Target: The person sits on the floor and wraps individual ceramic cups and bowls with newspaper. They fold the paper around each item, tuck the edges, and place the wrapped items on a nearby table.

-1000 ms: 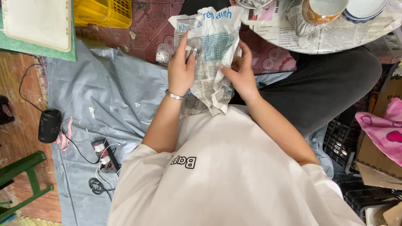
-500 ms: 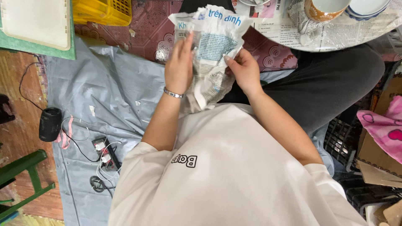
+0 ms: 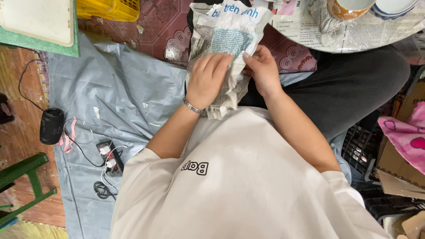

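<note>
Newsprint bundle [image 3: 223, 48] sitting at 12 o'clock of the lap, held up between both hands, crumpled and folded around something not visible. Left hand [image 3: 207, 79] lying flat over the bundle's front, fingers [image 3: 217, 62] spread and pressing paper down, silver bracelet [image 3: 193, 106] at the wrist. Right hand [image 3: 264, 71] clamping the bundle's right edge, fingertips [image 3: 248, 56] pinching a fold. Both hands closed on the paper, neither free.

Judging progress: wrapping looking mostly done, since the paper is already enclosing the contents on all visible sides; loose ragged tail hanging at 6 o'clock of the bundle, so folding or tucking apparently remaining. Cannot tell what is inside.

Surroundings: newspaper-covered table [image 3: 354, 33] at 1 o'clock carrying an orange-patterned cup [image 3: 349, 8] and stacked bowls [image 3: 394, 6], seemingly awaiting handling. Yellow plastic crate [image 3: 108, 9] at 11 o'clock. Grey tarp [image 3: 110, 102] spreading at 9 o'clock, with a black speaker [image 3: 52, 126] and a power strip [image 3: 108, 157] lying on it.
</note>
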